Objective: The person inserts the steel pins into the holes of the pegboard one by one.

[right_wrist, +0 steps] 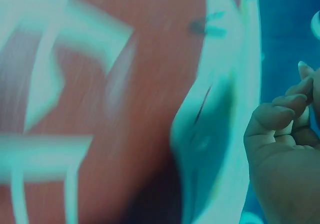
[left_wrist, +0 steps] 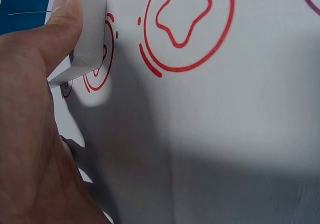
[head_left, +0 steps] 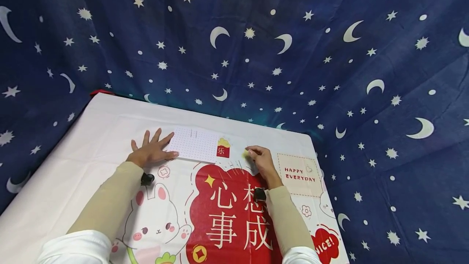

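Note:
In the head view a white board (head_left: 199, 144) with a grid of small holes lies at the far middle of the table, and two thin metal pins (head_left: 193, 133) stand up from it. My left hand (head_left: 152, 150) spreads its fingers at the board's left end. Its thumb presses the board's side edge (left_wrist: 91, 28) in the left wrist view. To the right of the board, my right hand (head_left: 261, 159) is over the table with fingers curled and fingertips drawn together; I cannot tell whether a pin is between them. Several loose pins (head_left: 239, 167) lie just left of it.
A printed cloth (head_left: 110, 133) with a rabbit, red patches and lettering covers the table (head_left: 121, 109). Dark blue curtains (head_left: 234, 44) with moons and stars rise behind it and along the sides.

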The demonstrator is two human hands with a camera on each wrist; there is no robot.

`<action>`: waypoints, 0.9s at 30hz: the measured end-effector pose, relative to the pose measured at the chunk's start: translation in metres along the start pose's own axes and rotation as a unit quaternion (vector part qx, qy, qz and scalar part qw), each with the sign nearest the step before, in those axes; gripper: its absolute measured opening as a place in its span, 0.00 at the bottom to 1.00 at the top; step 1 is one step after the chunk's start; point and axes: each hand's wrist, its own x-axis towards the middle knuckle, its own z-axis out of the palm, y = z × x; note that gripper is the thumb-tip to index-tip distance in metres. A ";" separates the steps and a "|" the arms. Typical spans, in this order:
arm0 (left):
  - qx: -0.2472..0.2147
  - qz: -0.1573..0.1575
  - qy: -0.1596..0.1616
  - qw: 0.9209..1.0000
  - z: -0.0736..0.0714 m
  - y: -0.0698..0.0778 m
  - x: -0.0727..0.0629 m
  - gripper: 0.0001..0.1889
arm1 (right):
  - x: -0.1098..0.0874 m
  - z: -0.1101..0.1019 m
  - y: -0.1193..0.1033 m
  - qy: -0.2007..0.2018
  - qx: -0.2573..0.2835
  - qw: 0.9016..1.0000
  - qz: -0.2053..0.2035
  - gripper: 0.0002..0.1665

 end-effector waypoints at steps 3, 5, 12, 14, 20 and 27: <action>-0.007 -0.002 0.003 1.000 0.003 -0.004 0.000 0.55 | -0.001 0.011 -0.008 -0.015 0.021 0.999 -0.019 0.10; -0.009 -0.001 0.000 1.000 0.004 -0.004 -0.001 0.55 | -0.003 0.018 -0.013 -0.014 0.028 0.999 -0.021 0.08; 0.007 -0.003 0.009 1.000 0.000 -0.001 -0.003 0.53 | -0.009 0.045 -0.041 -0.005 0.050 0.997 -0.057 0.06; 0.011 -0.007 0.009 1.000 0.000 -0.001 -0.003 0.53 | -0.010 0.052 -0.048 -0.009 0.058 0.996 -0.070 0.05; -0.005 -0.010 0.004 1.000 0.004 -0.004 0.000 0.54 | -0.011 0.070 -0.063 -0.007 0.063 0.993 -0.104 0.05; -0.011 -0.008 0.018 1.000 0.005 -0.007 0.002 0.56 | -0.006 0.090 -0.078 -0.019 0.045 0.988 -0.145 0.06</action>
